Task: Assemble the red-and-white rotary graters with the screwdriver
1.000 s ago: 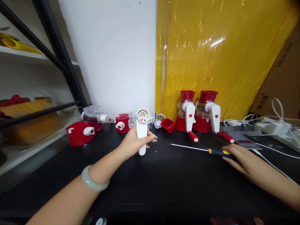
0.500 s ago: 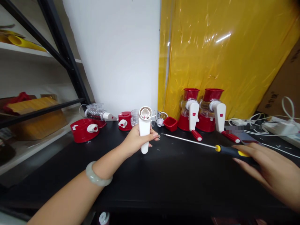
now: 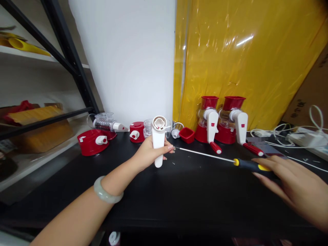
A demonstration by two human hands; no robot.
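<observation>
My left hand [image 3: 151, 152] is closed round a white crank arm [image 3: 158, 138], held upright with its round socket end at the top. A screwdriver [image 3: 207, 155] with a long thin shaft and a dark blue and yellow handle is gripped by my right hand [image 3: 292, 184]. Its tip points left and is close to my left fingertips; whether they touch I cannot tell. Behind my left hand, partly covered, are a red grater base [image 3: 137, 132] and clear plastic parts. A drum grater cone [image 3: 177, 130] and a red plastic pusher [image 3: 187, 135] lie just beyond the screwdriver tip.
Two red and white rotary graters [image 3: 208, 119] stand upright at the back right. Left of my arm sit another red base [image 3: 92, 142] and a grater on its side [image 3: 106, 124]. White cables [image 3: 276, 131] run along the right; a black-framed shelf [image 3: 84, 89] borders the left.
The screwdriver and my right hand have shifted slightly left, bringing the tip nearer my left fingertips. My left hand keeps the crank arm in nearly the same place.
</observation>
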